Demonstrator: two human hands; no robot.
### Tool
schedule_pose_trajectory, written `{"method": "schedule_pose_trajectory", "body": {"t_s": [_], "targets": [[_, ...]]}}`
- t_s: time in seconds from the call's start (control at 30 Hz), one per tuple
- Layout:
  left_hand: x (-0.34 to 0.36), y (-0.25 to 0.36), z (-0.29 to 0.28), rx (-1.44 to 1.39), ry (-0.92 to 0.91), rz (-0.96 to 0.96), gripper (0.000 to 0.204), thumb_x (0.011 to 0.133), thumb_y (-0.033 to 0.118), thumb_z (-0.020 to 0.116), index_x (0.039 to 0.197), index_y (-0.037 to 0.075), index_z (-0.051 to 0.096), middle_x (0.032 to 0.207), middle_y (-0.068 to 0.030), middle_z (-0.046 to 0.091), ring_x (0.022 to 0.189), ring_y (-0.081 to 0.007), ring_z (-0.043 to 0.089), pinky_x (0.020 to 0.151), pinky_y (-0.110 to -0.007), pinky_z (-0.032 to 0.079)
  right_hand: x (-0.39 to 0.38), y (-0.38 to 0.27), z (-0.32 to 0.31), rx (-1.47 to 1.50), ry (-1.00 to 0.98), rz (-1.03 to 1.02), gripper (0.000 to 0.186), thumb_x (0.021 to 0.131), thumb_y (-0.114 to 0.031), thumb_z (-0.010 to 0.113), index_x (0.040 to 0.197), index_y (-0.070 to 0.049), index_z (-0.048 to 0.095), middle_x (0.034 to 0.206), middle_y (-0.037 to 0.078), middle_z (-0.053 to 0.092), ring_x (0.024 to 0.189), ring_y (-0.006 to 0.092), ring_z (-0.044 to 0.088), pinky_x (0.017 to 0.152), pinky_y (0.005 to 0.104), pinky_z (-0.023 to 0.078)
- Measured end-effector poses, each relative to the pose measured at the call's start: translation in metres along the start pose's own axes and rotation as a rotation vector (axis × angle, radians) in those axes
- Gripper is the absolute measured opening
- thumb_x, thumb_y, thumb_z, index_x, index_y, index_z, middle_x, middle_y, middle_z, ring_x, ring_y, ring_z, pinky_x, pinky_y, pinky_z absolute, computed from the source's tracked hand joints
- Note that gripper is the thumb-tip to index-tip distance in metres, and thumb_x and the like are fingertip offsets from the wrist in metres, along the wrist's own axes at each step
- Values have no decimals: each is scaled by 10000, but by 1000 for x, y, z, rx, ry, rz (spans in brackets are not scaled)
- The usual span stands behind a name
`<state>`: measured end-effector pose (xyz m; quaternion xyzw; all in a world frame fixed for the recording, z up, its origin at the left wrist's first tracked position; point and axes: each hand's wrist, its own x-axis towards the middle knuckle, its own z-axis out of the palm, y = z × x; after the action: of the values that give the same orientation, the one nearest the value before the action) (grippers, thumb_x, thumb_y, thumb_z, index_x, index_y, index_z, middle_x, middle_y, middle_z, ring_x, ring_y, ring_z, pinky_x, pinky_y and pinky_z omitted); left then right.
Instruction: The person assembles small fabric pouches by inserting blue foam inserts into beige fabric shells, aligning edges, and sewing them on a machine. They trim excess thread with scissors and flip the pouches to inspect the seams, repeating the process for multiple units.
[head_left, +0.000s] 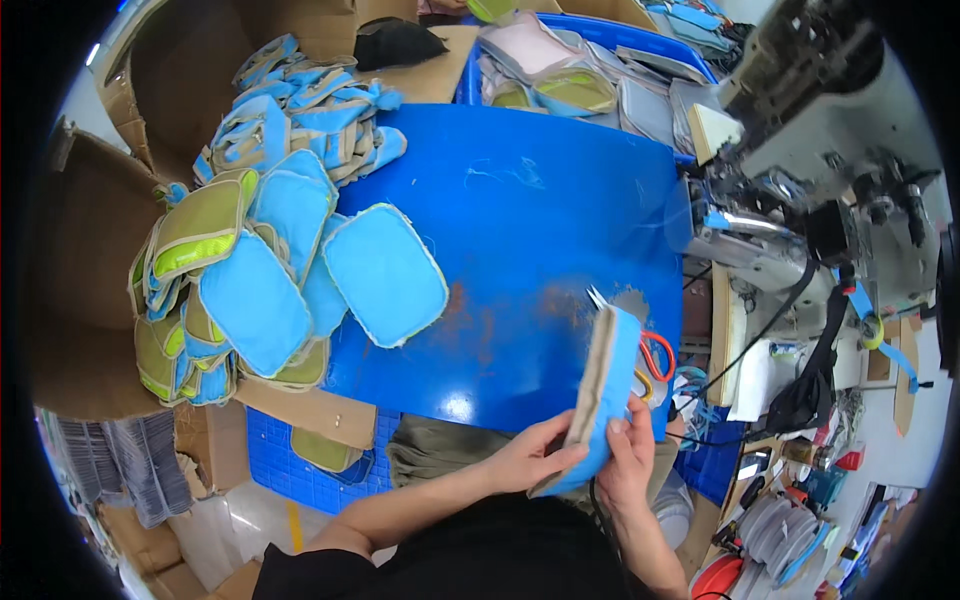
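Observation:
Close in front of me, both hands hold a blue fabric strip with a beige-brown edge (612, 365), raised at a tilt above the near edge of the blue table. My left hand (535, 452) pinches its lower left side between thumb and fingers. On the other side, my right hand (628, 455) grips the same strip near its lower end. Behind it lie scissors with red handles (658, 352), their tips showing past the strip's upper left side and their middle hidden by it.
Flat blue and olive-green rounded fabric panels (255, 305) are heaped at the left. Behind them lies a pile of blue and beige strips (290, 120). A sewing machine (800, 200) stands to the right of the blue table (520, 230). A blue crate (470, 85) holds more panels at the back.

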<state>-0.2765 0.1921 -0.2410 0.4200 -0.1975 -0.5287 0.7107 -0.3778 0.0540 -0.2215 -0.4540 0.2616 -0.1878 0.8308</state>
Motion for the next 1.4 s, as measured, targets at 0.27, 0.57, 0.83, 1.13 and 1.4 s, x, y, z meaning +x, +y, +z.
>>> {"method": "schedule_pose_trajectory", "body": {"t_s": [0.27,0.57,0.83,1.13,1.4], "targets": [[8,46,-14,155,284,109,314,1096,173,486,1324,-5,610,1139,-14,676,1011,-82,591,885,-263,506,26,-11,25,-212,-171,29,244,1014,-57,636,1243,11,587,1252,87,620,1115,98,583,933,261,477],[21,95,-51,472,474,299,200,1064,106,528,1129,9,691,966,-22,741,854,-52,617,751,-234,493,13,-57,11,194,-162,-74,138,1062,-192,572,1048,-54,568,1069,63,670,937,161,633,859,300,491],[53,124,-98,595,694,631,190,958,11,660,1142,-4,705,1021,-68,733,912,-116,675,826,-263,547,-30,-91,5,-232,-297,53,316,1008,-205,666,1245,-16,577,947,15,691,882,86,618,821,244,478],[45,131,-98,30,655,504,209,983,51,669,1182,-12,671,1085,-122,740,972,-189,729,850,-326,613,-36,-60,0,-1012,-388,-429,248,870,-103,760,1098,-62,672,854,84,670,760,267,588,824,364,417],[47,110,-147,7,637,352,239,1047,158,580,1227,10,632,1192,-151,705,1080,-241,700,911,-387,588,-21,-50,7,-1040,-358,-500,130,851,-77,739,940,-67,645,787,79,600,763,286,597,832,385,413]]}}
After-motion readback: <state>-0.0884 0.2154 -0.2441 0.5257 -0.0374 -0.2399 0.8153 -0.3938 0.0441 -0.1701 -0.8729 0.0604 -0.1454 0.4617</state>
